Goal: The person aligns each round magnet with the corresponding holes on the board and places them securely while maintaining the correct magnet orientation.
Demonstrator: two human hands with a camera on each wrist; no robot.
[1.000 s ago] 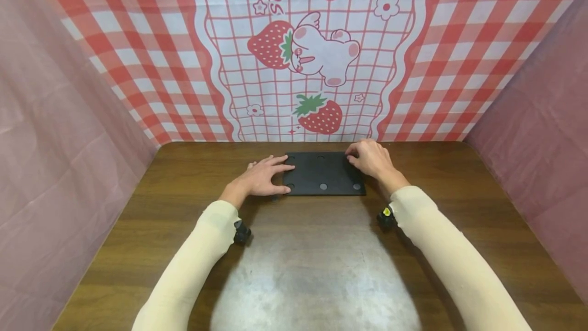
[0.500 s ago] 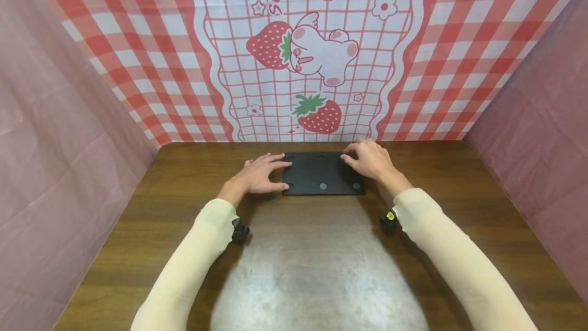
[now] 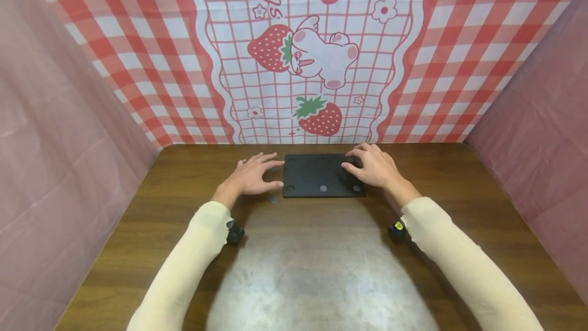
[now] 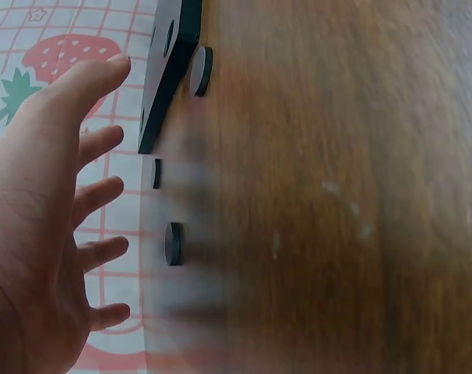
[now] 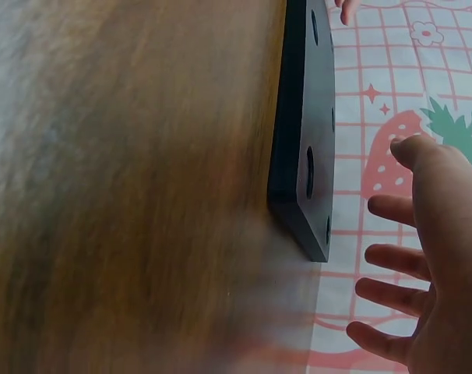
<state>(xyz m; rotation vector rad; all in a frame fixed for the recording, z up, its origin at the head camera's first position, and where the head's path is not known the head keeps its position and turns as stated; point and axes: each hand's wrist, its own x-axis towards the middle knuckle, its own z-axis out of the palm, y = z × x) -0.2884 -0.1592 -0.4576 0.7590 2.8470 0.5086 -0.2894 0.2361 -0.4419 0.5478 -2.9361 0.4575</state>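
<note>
The black board (image 3: 305,172) has not moved; it lies flat on the table (image 3: 321,249), just in front of the strawberry cloth (image 3: 317,116), but the hands on it have loosened. A second ago the left hand (image 3: 250,176) had its fingertips on the board's left end; now it has drawn back, fingers spread and fairly straight, to just beside that edge, holding nothing. That retreat uncovers more of the loose discs (image 4: 173,244): the left wrist view shows three on the table by the board's left end, one of them next to its near left corner, and none is gripped. Over the board's far right corner, the right hand (image 3: 374,167) has parted the fingers that were drawn together there a second ago; its wrist view shows them loosely extended, apparently clear of the board and grasping nothing. A round spot at that corner can now be seen between finger and thumb. My reading is that both hands have let go of the board, with the discs on its left still unused. Two spots along the board's near edge look paler; whether discs fill them, I cannot tell.
</note>
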